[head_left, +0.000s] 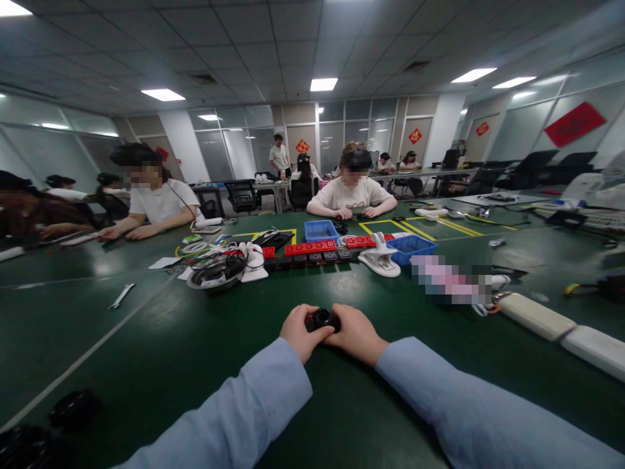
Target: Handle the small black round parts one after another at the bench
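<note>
Left hand point(303, 331): closed on black ring point(323, 318)
Right hand point(357, 333): closed on ring's other side
Table point(219, 339): wrench point(122, 296), metal bowl point(217, 281), blue bins point(414, 250)

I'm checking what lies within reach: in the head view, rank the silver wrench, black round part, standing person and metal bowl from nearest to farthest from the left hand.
1. Black round part: held in the left hand.
2. Metal bowl: ahead, leftward.
3. Silver wrench: farther left.
4. Standing person: back of the room.
</note>
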Motion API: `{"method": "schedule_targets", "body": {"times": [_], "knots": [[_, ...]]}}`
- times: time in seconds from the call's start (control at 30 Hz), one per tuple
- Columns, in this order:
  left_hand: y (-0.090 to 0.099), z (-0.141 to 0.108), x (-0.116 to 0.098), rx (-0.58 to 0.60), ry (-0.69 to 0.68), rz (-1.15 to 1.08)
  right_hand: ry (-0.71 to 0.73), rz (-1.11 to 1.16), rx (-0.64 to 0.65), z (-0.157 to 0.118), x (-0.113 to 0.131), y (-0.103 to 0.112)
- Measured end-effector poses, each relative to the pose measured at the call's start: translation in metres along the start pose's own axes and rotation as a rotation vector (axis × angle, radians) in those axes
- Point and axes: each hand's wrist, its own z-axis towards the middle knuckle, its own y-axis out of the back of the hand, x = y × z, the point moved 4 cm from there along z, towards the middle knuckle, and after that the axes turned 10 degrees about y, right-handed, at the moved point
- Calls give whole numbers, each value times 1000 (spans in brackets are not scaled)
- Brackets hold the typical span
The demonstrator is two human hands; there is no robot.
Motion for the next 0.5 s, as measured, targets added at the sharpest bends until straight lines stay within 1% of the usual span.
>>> {"method": "schedule_targets", "body": {"times": [0.03,0.1,0.13,0.2,0.27,0.37,0.43,0.5], "knots": [[0,0,-1,-14,0,3,-7,-48,-11,0,2,0],[-1,2,0,7,0,-1,12,-65,-20,0,4,2],[-1,3,1,34,-3,-11,40,-29,-20,0,4,3],[-2,5,4,114,-42,-28,125,115,7,0,4,5],[-3,5,6,209,-121,-47,190,284,87,0,2,6],[-4,5,8,316,-201,-73,195,483,250,0,-4,9],[-4,4,8,335,-218,-81,186,589,345,0,-6,10],[-3,4,7,319,-228,-74,177,642,394,0,-8,11]]}}
